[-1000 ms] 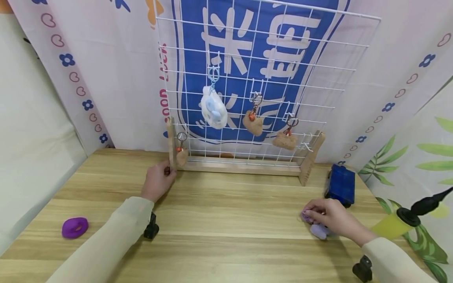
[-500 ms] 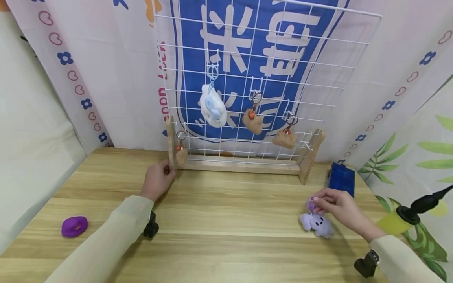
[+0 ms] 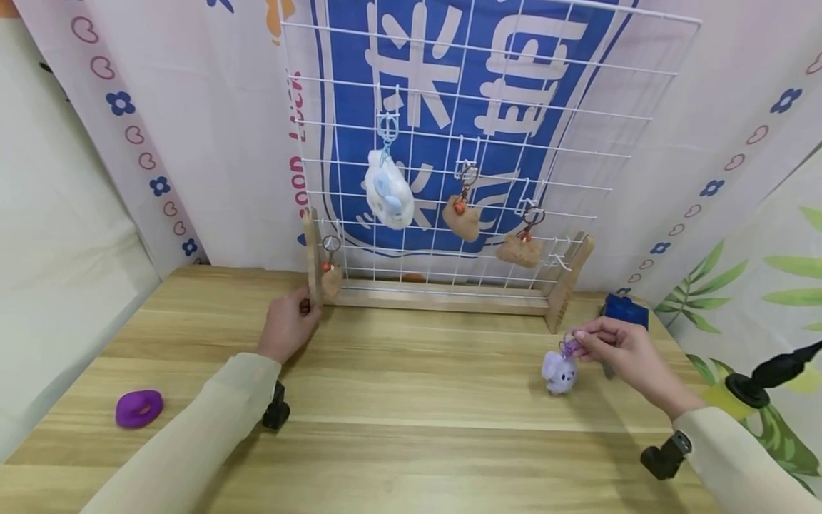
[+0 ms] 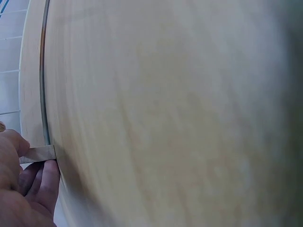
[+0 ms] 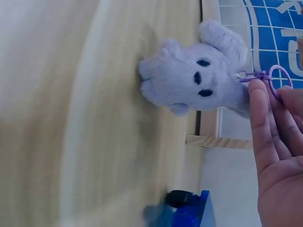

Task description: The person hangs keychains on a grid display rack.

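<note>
My right hand [image 3: 619,350] pinches the purple ring of a lilac plush keychain [image 3: 560,373]. In the right wrist view the plush toy [image 5: 189,80] has floppy ears and a dark-eyed face, and its purple ring [image 5: 281,78] sits between thumb and fingers. It hangs at or just above the tabletop; I cannot tell whether it touches. At the rack's left end, my left hand [image 3: 289,325] grips the upright wooden foot [image 3: 312,260]. The left wrist view shows thumb and fingers on either side of that wooden piece [image 4: 40,154].
A white wire grid [image 3: 427,135] stands in a wooden base [image 3: 443,300]. From its hooks hang a white-and-blue plush [image 3: 389,193] and several brown plush keychains [image 3: 461,218]. A blue box [image 3: 626,310], a yellow cylinder [image 3: 728,400] and a purple ring-shaped object [image 3: 139,409] are on the table [image 3: 411,428].
My right hand has lifted the lilac plush keychain by its ring, from lying on the table to hanging upright, and moved it toward the rack. The left hand stays on the wooden foot.
</note>
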Tool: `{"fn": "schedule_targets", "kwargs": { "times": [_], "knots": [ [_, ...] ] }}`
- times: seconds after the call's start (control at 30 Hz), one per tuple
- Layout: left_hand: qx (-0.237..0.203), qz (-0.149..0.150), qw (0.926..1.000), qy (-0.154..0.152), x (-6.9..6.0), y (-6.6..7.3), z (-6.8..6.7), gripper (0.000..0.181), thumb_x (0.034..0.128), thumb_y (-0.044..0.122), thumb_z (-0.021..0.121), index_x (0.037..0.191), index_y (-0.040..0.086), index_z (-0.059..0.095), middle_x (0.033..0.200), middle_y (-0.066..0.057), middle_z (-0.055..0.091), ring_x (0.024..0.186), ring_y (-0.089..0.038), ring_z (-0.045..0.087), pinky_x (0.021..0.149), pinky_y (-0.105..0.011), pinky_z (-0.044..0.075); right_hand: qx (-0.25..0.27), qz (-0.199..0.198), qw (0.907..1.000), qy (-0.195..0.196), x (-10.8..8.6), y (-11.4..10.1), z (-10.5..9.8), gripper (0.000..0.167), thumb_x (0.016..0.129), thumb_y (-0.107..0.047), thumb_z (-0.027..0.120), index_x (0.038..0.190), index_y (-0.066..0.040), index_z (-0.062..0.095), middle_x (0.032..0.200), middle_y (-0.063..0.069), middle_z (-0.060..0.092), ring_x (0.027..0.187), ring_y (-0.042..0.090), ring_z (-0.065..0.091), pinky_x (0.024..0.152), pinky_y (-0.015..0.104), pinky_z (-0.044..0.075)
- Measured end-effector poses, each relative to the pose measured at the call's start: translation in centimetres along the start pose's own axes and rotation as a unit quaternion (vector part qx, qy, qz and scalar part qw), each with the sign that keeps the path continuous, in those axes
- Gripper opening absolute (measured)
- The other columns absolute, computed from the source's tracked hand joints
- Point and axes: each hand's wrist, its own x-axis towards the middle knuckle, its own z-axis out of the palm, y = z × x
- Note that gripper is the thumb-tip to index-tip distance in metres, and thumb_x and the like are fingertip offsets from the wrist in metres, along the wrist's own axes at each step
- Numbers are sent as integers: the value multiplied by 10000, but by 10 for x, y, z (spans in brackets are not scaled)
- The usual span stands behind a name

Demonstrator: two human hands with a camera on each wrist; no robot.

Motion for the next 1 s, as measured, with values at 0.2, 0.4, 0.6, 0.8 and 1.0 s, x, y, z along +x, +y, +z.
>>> {"fn": "schedule_targets", "kwargs": {
  "times": [0.2, 0.4, 0.6, 0.8, 1.0],
  "knots": [
    [17, 38, 10000, 22, 0, -1, 0, 192, 986, 38, 585, 1108, -73, 683, 1045, -271, 748, 907, -325, 705, 747, -388, 583, 206, -84, 9991, 348, 14, -8, -4, 289, 1062, -105, 598, 1158, 165, 634, 931, -125, 798, 833, 28, 760, 731, 243, 625],
    [21, 22, 10000, -12, 0, -2, 0, 184, 986, 39, 585, 1100, -66, 685, 1040, -262, 750, 902, -316, 702, 746, -384, 577, 357, 38, 9973, 647, 26, -13, -9, 327, 1067, -185, 603, 1189, 116, 641, 961, -162, 792, 850, 21, 761, 758, 216, 616],
    [-16, 42, 10000, 11, 0, -1, 0, 156, 982, 30, 590, 1067, -59, 685, 1014, -253, 749, 869, -298, 687, 718, -356, 563, 1091, 147, 9892, 968, 36, -16, -13, 245, 1044, -190, 644, 1165, 24, 647, 955, -113, 800, 841, 27, 761, 771, 188, 606],
    [-70, 79, 9999, 43, -1, 1, 0, 140, 975, 14, 591, 1050, -58, 684, 1012, -260, 749, 870, -302, 696, 720, -368, 563, 1536, -26, 9810, 1188, 47, -19, -16, 269, 1037, -164, 648, 1161, 72, 620, 938, -96, 801, 830, 28, 766, 780, 174, 601],
    [-40, 69, 10000, 6, -2, 3, -2, 167, 978, 15, 585, 1082, -74, 681, 1037, -280, 747, 898, -326, 710, 741, -393, 577, 2216, -211, 9666, 1272, 60, -21, -13, 119, 1030, -69, 630, 1096, 27, 649, 926, -60, 811, 828, 46, 775, 775, 185, 606]
  ]
}}
